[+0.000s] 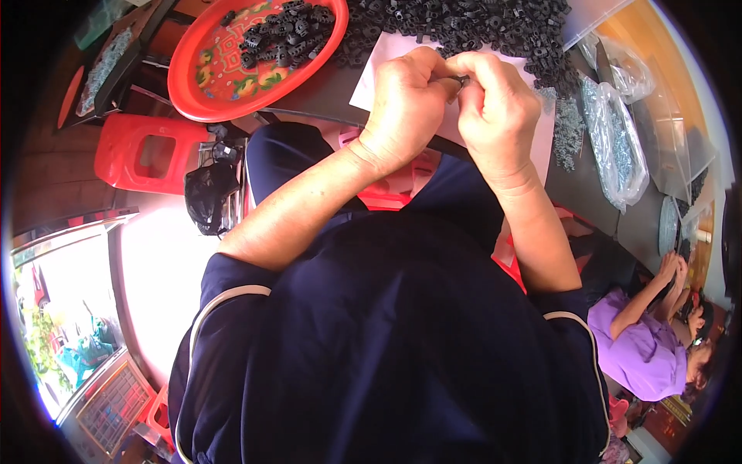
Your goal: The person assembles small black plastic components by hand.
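Note:
Both my hands meet over a pale sheet of paper (376, 87) at the table's near edge. My left hand (410, 97) is closed, its thumb and fingers pinched together. Facing it, my right hand (498, 100) is curled with its fingertips against the left ones. Between the fingertips shows a small black plastic part (462, 80), mostly covered by the fingers of both hands. Just beyond the hands spreads a large heap of similar black plastic parts (487, 27).
A red tray (197, 97) with several black parts stands at the left. Small grey screws or pins (568, 131) lie right of the paper, beside a clear bag (618, 147) of them. A red stool (127, 166) is at left. Another person in purple (641, 348) works at far right.

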Demonstrator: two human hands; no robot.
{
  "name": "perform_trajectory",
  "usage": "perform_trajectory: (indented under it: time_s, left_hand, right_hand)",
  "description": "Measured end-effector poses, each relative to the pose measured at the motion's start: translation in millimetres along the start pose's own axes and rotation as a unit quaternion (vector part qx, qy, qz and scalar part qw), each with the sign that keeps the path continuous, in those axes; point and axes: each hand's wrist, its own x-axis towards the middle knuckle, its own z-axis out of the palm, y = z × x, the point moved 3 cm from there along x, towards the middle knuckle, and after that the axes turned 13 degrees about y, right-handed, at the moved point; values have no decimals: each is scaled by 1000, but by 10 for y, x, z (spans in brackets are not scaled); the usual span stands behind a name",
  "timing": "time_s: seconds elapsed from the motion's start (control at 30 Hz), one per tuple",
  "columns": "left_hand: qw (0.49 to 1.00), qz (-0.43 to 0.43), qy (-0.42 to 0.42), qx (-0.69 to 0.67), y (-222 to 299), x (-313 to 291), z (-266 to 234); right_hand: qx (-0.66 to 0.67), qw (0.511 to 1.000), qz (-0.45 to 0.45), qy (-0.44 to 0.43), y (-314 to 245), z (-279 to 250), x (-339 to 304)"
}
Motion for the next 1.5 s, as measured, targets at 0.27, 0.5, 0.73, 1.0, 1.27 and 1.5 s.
perform_trajectory:
  time_s: [0.27, 0.5, 0.73, 1.0, 1.27, 1.5]
  left_hand:
    - [998, 4, -30, 57, 44, -16, -33]
    - [915, 280, -117, 264, 157, 93, 33]
    - [793, 458, -217, 337, 258, 58, 231]
    - [777, 476, -216, 350, 286, 8, 278]
    - [797, 464, -234, 309, 287, 85, 315]
    - [807, 392, -250, 362, 240, 213, 313]
  right_hand:
    - [70, 987, 146, 6, 115, -44, -130]
    - [76, 975, 198, -66, 169, -120, -256]
    - [340, 791, 504, 71, 393, -258, -378]
    - [359, 779, 502, 112, 416, -265, -399]
    - [350, 779, 506, 124, 434, -249, -408]
    - [358, 792, 482, 113, 422, -232, -376]
